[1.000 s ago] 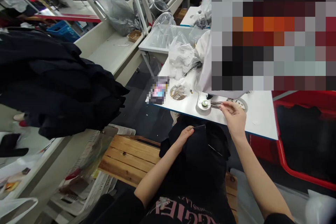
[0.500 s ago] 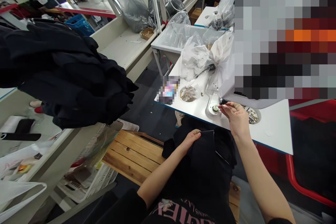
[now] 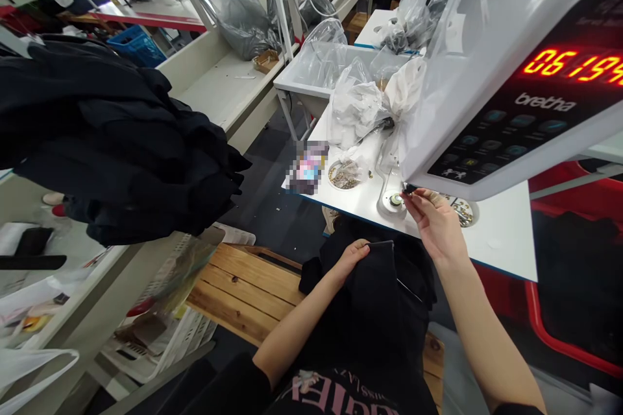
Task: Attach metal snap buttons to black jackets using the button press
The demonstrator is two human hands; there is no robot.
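My left hand (image 3: 354, 258) is closed on the edge of a black garment (image 3: 372, 311) that lies over my lap. At the white bretha machine (image 3: 491, 142), my right hand (image 3: 437, 217) is raised with thumb and fingers pinched together, just under the machine's black tip. What those fingertips hold, if anything, is too small to make out. Beside them is the round lower die (image 3: 396, 200) on the machine's base. A bowl of small metal fasteners (image 3: 461, 210) set into the white table (image 3: 506, 240) is partly hidden behind my right hand.
Another bowl of small metal parts (image 3: 344, 175) sits left of the machine, near a blurred-out flat item (image 3: 310, 167). Plastic bags (image 3: 360, 110) lie behind. A pile of dark garments (image 3: 121, 136) hangs over the left bench, with a wooden bench (image 3: 243, 292) below. A red-rimmed bin (image 3: 535, 311) stands right.
The view has shifted slightly, so most things sit a little further left. My right hand stays pinched by the machine's tip; my left hand keeps its hold on the garment.
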